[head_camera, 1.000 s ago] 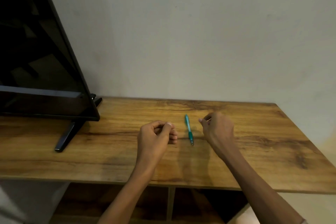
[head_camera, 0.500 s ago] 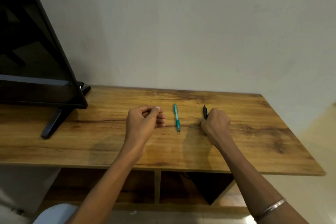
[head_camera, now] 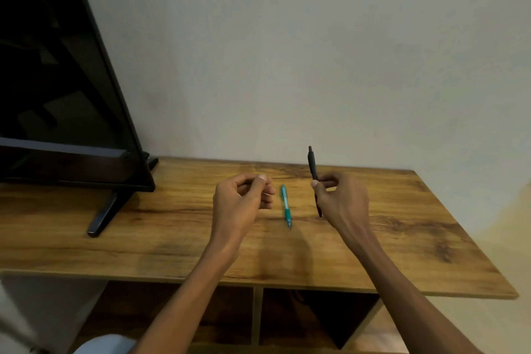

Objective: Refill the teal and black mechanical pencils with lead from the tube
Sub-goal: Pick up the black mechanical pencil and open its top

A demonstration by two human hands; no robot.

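Lifted off the table (head_camera: 431, 238), the black pencil (head_camera: 312, 165) now stands upright, pinched in the right hand (head_camera: 342, 198). Left hand (head_camera: 240, 200) is curled shut, perhaps on lead; I cannot tell. Teal pencil (head_camera: 286, 205) lies mid-table between them, so black likely gets refilled next.

Left hand (head_camera: 244, 200): your fingers curl loosely toward the thumb, raised over the table's middle.
Right hand (head_camera: 342, 200): your thumb and fingers pinch the black pencil (head_camera: 312, 169) near upright.
Forearms: both reach across the table's near edge.
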